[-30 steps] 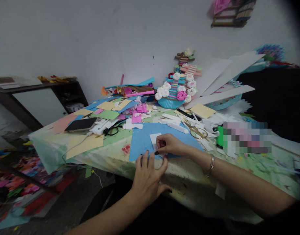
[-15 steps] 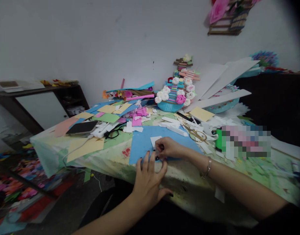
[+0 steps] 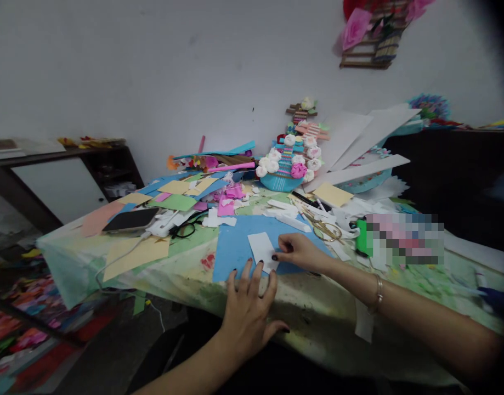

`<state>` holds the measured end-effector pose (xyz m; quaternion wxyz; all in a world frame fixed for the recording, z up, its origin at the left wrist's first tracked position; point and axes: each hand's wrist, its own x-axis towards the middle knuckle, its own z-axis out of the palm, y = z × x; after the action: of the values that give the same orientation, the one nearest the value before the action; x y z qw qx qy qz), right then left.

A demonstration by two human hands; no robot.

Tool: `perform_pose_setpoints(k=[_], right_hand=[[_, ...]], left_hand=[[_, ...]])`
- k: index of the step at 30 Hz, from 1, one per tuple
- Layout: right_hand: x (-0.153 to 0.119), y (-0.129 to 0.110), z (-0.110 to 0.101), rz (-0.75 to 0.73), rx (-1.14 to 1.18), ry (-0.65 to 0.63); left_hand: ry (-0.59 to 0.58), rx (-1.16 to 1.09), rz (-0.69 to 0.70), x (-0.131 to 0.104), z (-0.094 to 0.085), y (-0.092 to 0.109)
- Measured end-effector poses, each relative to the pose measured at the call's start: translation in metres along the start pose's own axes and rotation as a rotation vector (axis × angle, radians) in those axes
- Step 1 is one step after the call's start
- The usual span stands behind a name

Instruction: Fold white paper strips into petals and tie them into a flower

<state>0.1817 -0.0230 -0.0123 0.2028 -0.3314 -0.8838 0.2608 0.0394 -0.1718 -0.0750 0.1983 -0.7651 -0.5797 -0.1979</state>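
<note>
A small white paper piece [image 3: 261, 249] lies on a blue sheet [image 3: 231, 247] at the table's front edge. My left hand [image 3: 249, 302] has its fingers spread, with fingertips at the lower edge of the white piece and of the blue sheet. From the right, my right hand [image 3: 299, 251] reaches over the blue sheet. Its fingers are curled, thumb tip at the right edge of the white piece; whether anything is between them is too small to make out.
Behind stands a flower-covered craft piece [image 3: 287, 164]. A phone [image 3: 131, 219], glasses [image 3: 186, 227] and yellow paper [image 3: 139, 255] lie to the left. Scissors [image 3: 328, 230], white paper strips [image 3: 293, 220] and a green object [image 3: 362, 237] are to the right.
My right hand has moved right, off the white piece, uncovering more of it. My left hand stays spread in nearly the same place. The camera view has shifted slightly.
</note>
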Motion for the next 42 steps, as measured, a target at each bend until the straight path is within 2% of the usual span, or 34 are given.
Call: perform_pose_setpoints(k=[2,7,11,15,20,25,27,31,36,39,42], right_hand=[[-0.01,0.002,0.004,0.023,-0.018,-0.016],[-0.016,0.004,0.015,0.062,-0.054,0.05],[-0.013,0.012,0.011,0.101,-0.078,0.134],[-0.009,0.024,0.0,0.077,-0.065,0.148],[0.002,0.038,-0.022,-0.047,-0.018,0.13],[0.011,0.048,-0.031,-0.312,-0.095,-0.097],[0.011,0.052,-0.03,-0.374,-0.162,-0.126],[0.003,0.054,-0.03,-0.379,-0.223,-0.083],[-0.007,0.047,-0.034,-0.401,-0.212,-0.099],[-0.01,0.042,-0.033,-0.417,-0.147,-0.107],[-0.01,0.038,-0.027,-0.406,-0.054,-0.095]], left_hand=[[0.002,0.004,0.008,0.0,0.0,0.0],[0.001,-0.015,0.056,0.0,0.0,-0.001],[-0.012,-0.058,0.095,0.001,0.001,-0.003],[-0.027,-0.115,0.121,0.002,0.0,-0.009],[-0.145,-0.251,0.258,0.006,-0.016,-0.037],[-0.366,-0.401,0.315,0.025,-0.037,-0.073],[-0.411,-0.422,0.364,0.036,-0.04,-0.089],[-0.398,-0.365,0.413,0.063,-0.034,-0.12],[-0.305,-0.319,0.389,0.095,-0.013,-0.151],[-0.174,-0.323,0.333,0.106,0.0,-0.155],[-0.029,-0.332,0.257,0.105,0.003,-0.14]])
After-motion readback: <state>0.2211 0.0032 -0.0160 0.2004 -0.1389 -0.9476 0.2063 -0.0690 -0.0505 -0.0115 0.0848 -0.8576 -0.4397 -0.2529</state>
